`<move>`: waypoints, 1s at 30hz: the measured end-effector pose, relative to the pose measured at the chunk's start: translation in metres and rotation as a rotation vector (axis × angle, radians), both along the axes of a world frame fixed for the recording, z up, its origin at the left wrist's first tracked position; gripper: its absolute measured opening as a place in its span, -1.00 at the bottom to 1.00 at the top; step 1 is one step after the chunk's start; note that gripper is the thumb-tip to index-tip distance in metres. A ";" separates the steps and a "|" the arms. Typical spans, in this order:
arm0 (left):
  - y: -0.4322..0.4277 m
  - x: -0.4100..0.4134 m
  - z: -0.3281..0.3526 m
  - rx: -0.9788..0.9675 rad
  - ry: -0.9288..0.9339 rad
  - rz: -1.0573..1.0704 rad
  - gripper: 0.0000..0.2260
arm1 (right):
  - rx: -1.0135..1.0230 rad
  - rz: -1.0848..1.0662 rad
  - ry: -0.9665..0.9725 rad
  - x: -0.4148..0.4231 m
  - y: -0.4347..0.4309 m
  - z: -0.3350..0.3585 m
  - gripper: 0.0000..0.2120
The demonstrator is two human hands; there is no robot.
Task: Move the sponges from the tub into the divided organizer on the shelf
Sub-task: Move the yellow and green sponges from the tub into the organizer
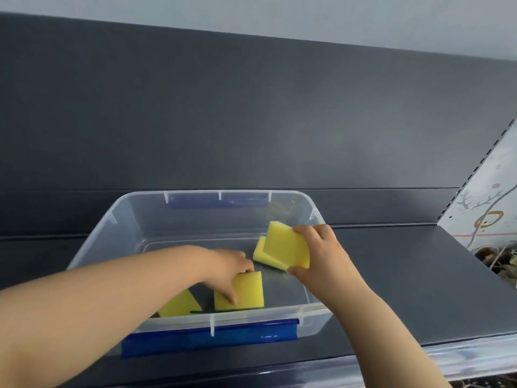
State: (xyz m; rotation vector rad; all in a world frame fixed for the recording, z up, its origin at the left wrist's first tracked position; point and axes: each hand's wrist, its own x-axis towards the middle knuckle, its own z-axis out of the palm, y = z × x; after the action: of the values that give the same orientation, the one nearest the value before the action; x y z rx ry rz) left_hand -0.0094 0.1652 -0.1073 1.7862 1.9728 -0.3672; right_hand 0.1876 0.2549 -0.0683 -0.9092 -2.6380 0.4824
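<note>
Progress: early/mid, by the look of it. No sponge seen delivered; organizer not in view, so can't tell what's already in it.
Tub (117,219): clear plastic w/ blue clips front & back, sits on the dark shelf (419,275), near the front edge.
Right hand (321,259): thumb & fingers pinched on the short ends of a yellow sponge (288,247), tilted up on edge at the tub's right side, about level w/ the rim.
Sponge under it (261,252): a 2nd yellow one right behind/below, touching or nearly so; can't tell which.
Left hand (232,273): reaches in over the front-left rim, fingers closed on the top and side of a sponge near the front wall (243,292).
4th sponge (179,303): lies flat at front left, partly hidden by the left forearm.
Left to do: all 4 visible sponges need carrying out; 2 are gripped, 2 are loose.
Edges: right wall is close beside the right hand's sponge; front rim & blue clip sit just below the left wrist. Lift straight up first, I'd say, to avoid catching either.
Open room: shelf to the right of the tub is bare up to the side panel (489,219); plenty of air above the tub. Back panel stands close behind the tub.
</note>
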 end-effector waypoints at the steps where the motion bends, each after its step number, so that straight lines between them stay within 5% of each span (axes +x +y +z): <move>1: -0.004 -0.003 0.005 0.055 0.015 -0.005 -0.42 | -0.020 0.016 0.012 -0.001 0.000 -0.001 -0.34; 6: -0.034 -0.014 0.040 0.425 -0.048 0.190 -0.62 | -0.106 0.040 0.100 -0.006 0.000 -0.003 -0.40; 11: -0.079 0.012 0.061 0.766 -0.165 0.450 -0.36 | -0.142 0.071 0.224 -0.016 -0.002 -0.001 -0.46; 16: -0.109 0.031 0.061 1.020 -0.166 0.536 -0.42 | -0.226 0.073 0.366 -0.029 -0.015 -0.002 -0.38; 22: -0.148 0.028 0.076 1.184 -0.096 0.636 -0.63 | -0.269 0.076 0.513 -0.039 -0.046 0.004 -0.39; 30: -0.244 0.019 0.097 1.282 -0.042 0.682 -0.63 | -0.320 0.135 0.641 -0.064 -0.130 0.019 -0.48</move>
State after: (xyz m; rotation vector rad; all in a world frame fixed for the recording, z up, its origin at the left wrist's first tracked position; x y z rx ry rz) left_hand 0.0096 -0.0790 -0.0104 1.3841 2.8342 1.4085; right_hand 0.1238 0.1249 -0.0491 -0.5309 -2.0663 1.0532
